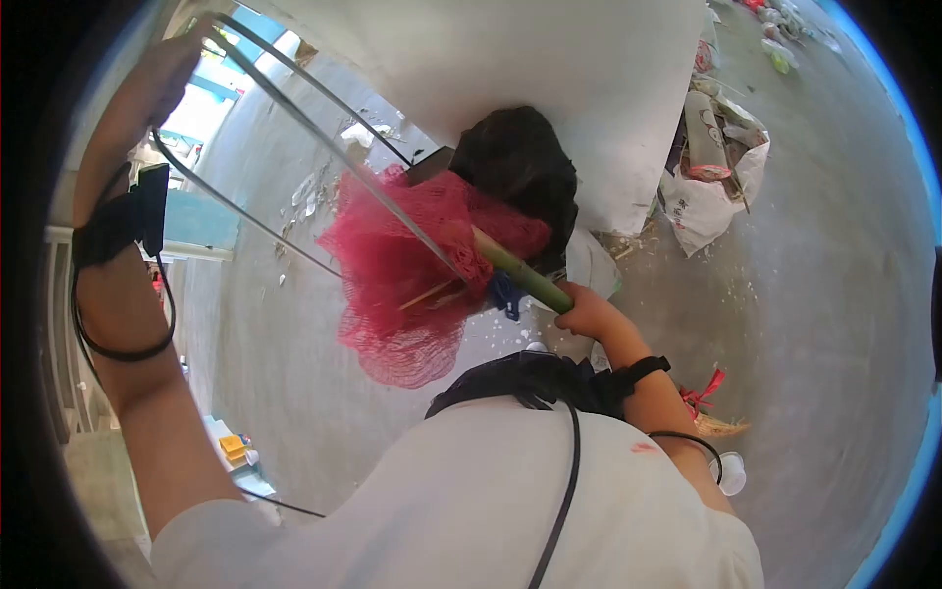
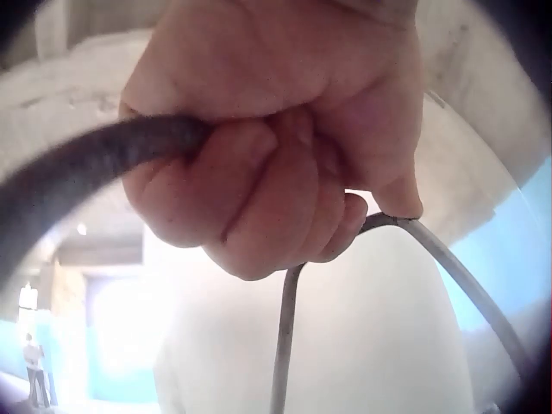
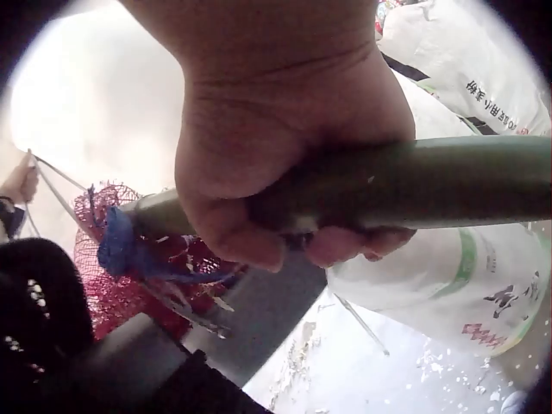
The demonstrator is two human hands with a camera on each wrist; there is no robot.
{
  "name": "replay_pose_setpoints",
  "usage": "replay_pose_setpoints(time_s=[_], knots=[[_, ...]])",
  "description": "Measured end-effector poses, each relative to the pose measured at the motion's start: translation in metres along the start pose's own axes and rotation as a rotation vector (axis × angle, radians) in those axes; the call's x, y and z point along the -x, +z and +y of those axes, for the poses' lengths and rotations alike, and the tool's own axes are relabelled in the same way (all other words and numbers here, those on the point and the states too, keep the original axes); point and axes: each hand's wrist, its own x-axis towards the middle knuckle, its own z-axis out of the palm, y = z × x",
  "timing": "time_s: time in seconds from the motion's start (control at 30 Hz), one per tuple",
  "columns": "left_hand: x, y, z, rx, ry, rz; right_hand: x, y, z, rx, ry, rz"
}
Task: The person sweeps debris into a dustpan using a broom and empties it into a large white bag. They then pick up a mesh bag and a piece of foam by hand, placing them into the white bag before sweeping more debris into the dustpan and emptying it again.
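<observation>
High at the left of the head view, my left hand (image 1: 152,88) grips the top of a bent metal-rod handle (image 1: 324,142). The left wrist view shows fingers (image 2: 276,198) curled round the dark rod (image 2: 103,155). Two thin rods run down from there to a red mesh bag (image 1: 392,285), whose folds hide their lower ends. My right hand (image 1: 594,316) grips a green bamboo pole (image 1: 525,278), which slants into the mesh. A blue tie (image 3: 121,246) is knotted at the pole's far end. Behind the mesh sits a black plastic bag (image 1: 520,157).
A big white sack (image 1: 549,49) bulges at the top. To its right stands a white woven bag (image 1: 721,196) filled with scraps. White bits litter the grey floor (image 1: 805,324). A straw broom head with red ties (image 1: 721,424) and a white cup (image 1: 731,473) lie by my right arm.
</observation>
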Motion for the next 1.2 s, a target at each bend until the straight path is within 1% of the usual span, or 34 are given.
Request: replay_pose_setpoints(time_s=[0.1, 0.23, 0.27, 0.3, 0.4, 0.5, 0.6, 0.63, 0.67, 0.73, 0.77, 0.8, 0.9, 1.0, 1.1, 1.2], knots=[[-0.028, -0.004, 0.001, 0.038, -0.092, -0.202, -0.004, 0.0, 0.007, 0.165, -0.04, 0.062], [-0.046, -0.003, 0.014, 0.068, -0.149, -0.406, -0.012, -0.012, 0.018, 0.202, -0.096, 0.189], [-0.041, 0.006, 0.024, 0.069, -0.152, -0.424, -0.013, -0.016, 0.017, 0.205, -0.105, 0.225], [-0.028, 0.013, 0.037, -0.038, -0.086, -0.443, -0.014, -0.018, 0.015, 0.209, -0.118, 0.255], [-0.014, 0.027, 0.062, -0.203, -0.141, -0.37, -0.006, -0.027, 0.008, 0.245, -0.019, 0.347], [-0.006, 0.033, 0.078, -0.368, -0.195, -0.296, -0.004, -0.034, 0.01, 0.252, -0.027, 0.274], [-0.005, 0.044, 0.087, -1.241, 0.343, -0.103, 0.015, -0.029, 0.002, 0.257, -0.023, 0.174], [-0.002, 0.052, 0.085, -1.178, 0.772, -0.009, 0.016, -0.026, 0.01, 0.222, -0.011, 0.145], [0.0, 0.055, 0.091, -0.915, 0.467, -0.1, 0.015, -0.022, 0.022, 0.186, 0.001, 0.116], [0.01, 0.076, 0.127, -0.366, -0.115, -0.258, 0.016, -0.022, 0.034, 0.093, 0.009, 0.075], [0.013, 0.084, 0.136, -0.356, -0.168, -0.284, 0.018, -0.026, 0.038, 0.042, 0.003, 0.06], [0.013, 0.09, 0.14, -0.378, -0.157, -0.296, 0.021, -0.03, 0.04, -0.01, -0.003, 0.046], [0.01, 0.106, 0.148, -0.427, -0.137, -0.328, 0.025, -0.056, 0.047, 0.027, -0.04, 0.068], [0.007, 0.117, 0.157, -0.459, -0.124, -0.344, 0.02, -0.062, 0.068, 0.104, -0.06, 0.065], [0.003, 0.124, 0.163, -0.475, -0.108, -0.361, 0.029, -0.069, 0.078, 0.124, -0.142, 0.26], [-0.001, 0.122, 0.167, -0.475, -0.09, -0.381, 0.028, -0.102, 0.075, 0.184, -0.057, 0.267]])
